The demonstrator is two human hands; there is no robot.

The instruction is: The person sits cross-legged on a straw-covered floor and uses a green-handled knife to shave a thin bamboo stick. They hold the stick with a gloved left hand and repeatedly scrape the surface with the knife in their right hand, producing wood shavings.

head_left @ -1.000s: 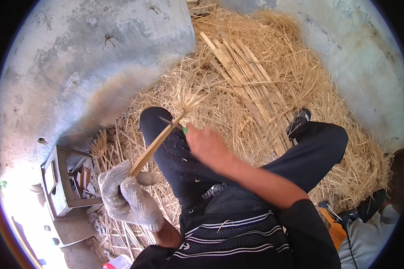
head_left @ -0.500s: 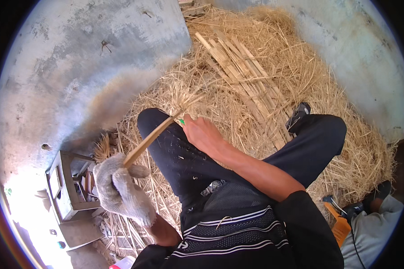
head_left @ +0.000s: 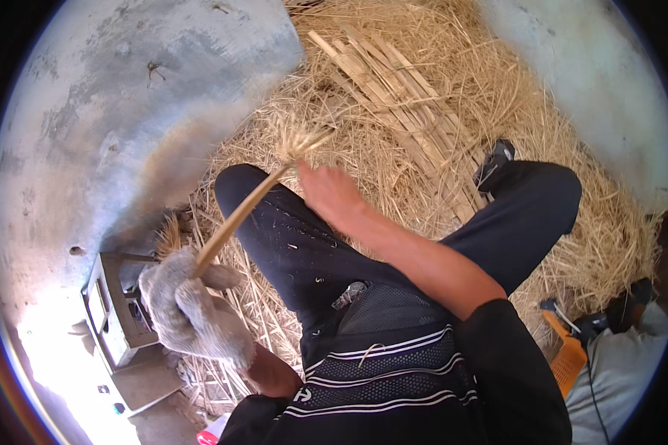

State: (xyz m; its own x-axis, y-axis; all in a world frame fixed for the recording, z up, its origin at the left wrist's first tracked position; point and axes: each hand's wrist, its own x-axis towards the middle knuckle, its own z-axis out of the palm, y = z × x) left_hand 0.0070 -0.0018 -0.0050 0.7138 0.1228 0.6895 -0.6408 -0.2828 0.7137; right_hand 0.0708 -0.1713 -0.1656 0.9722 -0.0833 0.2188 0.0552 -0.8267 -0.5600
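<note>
My left hand, in a thick pale knitted glove, is closed round the lower end of a bamboo strip. The strip slants up and right over my left knee. At its far end a tuft of thin curled shavings fans out. Bare and slightly blurred, my right hand is closed in a fist beside the strip, just below that tuft. What the fist grips is hidden in this view.
Split strips lie in a pile ahead on a thick bed of shavings. A wooden stool-like frame stands at left by the wall. An orange plastic thing and another person's grey-clad leg are at lower right.
My right hand has shifted slightly up and left along the strip. A small green bit that showed at its fingers is hidden now. My left hand still grips the strip.
</note>
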